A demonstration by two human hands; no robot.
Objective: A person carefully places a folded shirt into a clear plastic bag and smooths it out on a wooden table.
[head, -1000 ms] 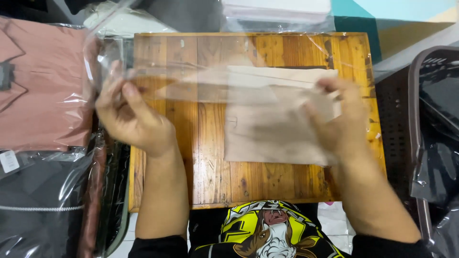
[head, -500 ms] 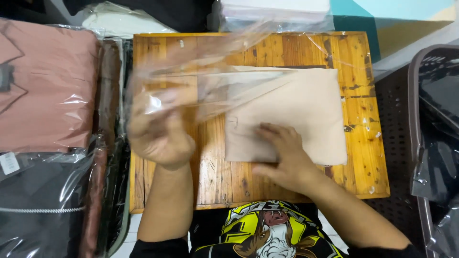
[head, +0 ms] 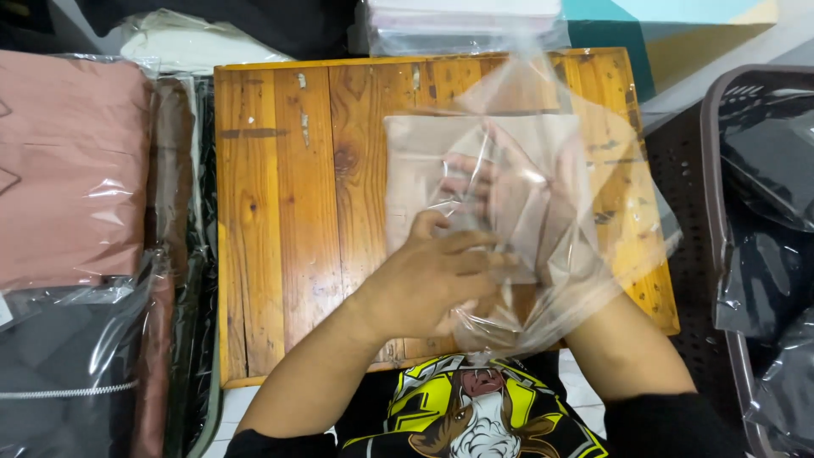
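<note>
Our left hand has its grip closed on the mouth of the clear plastic bag. Our right hand lies inside it, fingers spread on the folded beige cloth, on the orange wooden surface. Pink bagged garments lie left.

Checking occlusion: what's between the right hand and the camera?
Head view: the clear plastic bag. The right hand is inside it, seen through the film, on the beige folded cloth. The left hand grips the bag's edge.
</note>
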